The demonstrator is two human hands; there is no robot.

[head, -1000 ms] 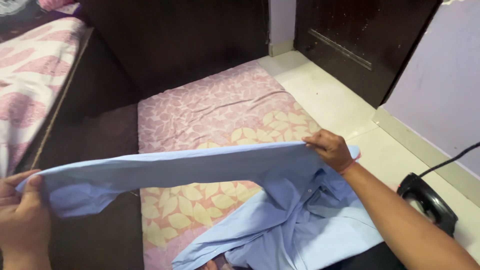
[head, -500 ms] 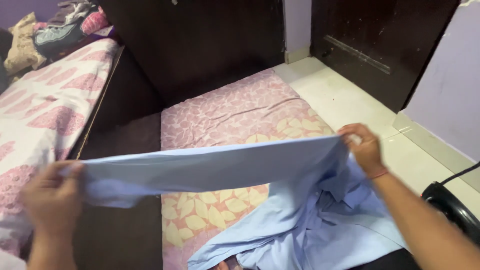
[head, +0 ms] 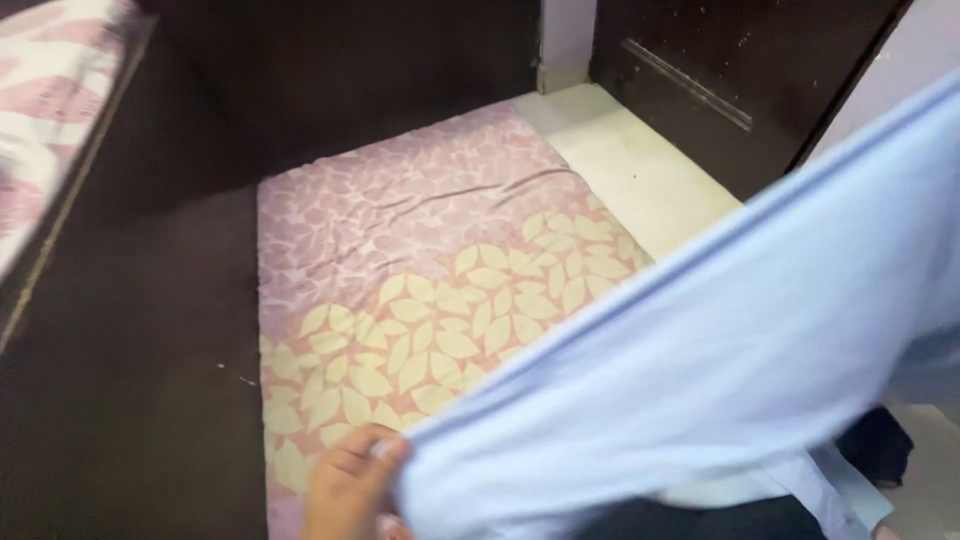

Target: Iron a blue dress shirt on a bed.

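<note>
Left hand (head: 350,480) pinching blue shirt (head: 720,360) edge, right hand unseen, leaf-print mat (head: 400,260) open beyond

Shirt (head: 720,360): light blue, plain, at the right of the frame.
Mat (head: 420,270): pink leaf pattern at the top, yellow leaves lower down.
Floor tiles (head: 640,170): cream white.
Door (head: 720,70): dark brown.
Bed cover (head: 40,90): white with pink leaves, upper left.
</note>
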